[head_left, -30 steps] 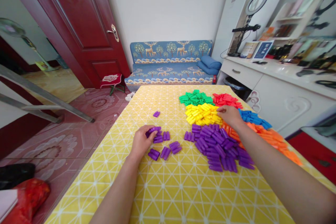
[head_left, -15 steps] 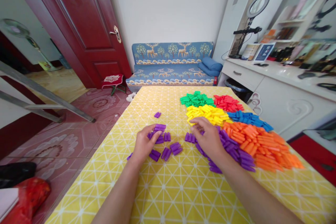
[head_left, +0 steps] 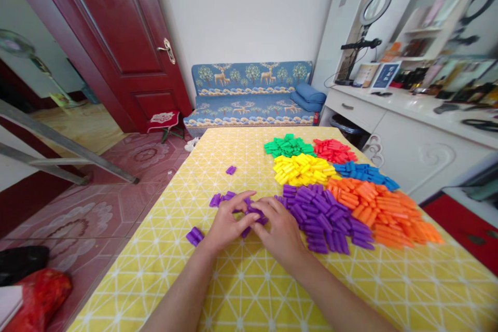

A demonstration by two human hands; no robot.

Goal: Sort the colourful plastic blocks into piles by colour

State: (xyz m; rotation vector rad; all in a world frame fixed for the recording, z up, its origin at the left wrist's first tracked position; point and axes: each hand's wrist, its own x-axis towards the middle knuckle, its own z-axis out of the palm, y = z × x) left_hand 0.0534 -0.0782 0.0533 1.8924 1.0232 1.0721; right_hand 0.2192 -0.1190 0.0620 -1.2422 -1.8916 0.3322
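Observation:
My left hand (head_left: 229, 222) and my right hand (head_left: 280, 228) meet above the near middle of the table, thumb tips almost touching. Between their curled fingers are small ribbed purple plastic pieces (head_left: 254, 209), partly hidden by the fingers. A few more purple pieces (head_left: 217, 199) lie just beyond my left hand. Two small groups sit apart: one purple piece (head_left: 231, 170) farther back and some purple pieces (head_left: 194, 236) left of my left wrist. Close to the right of my right hand spreads a large purple heap (head_left: 322, 218).
Heaps of yellow (head_left: 303, 168), green (head_left: 290, 146), red (head_left: 334, 150), blue (head_left: 365, 174) and orange (head_left: 383, 212) pieces cover the table's right side. A yellow patterned cloth (head_left: 241, 290) covers the table. Behind it stands a blue sofa (head_left: 249, 106); a white dresser (head_left: 412, 129) is at right.
My right hand has moved left from beside the purple heap to meet my left hand. My left hand has shifted slightly right and lower. The view has turned a little.

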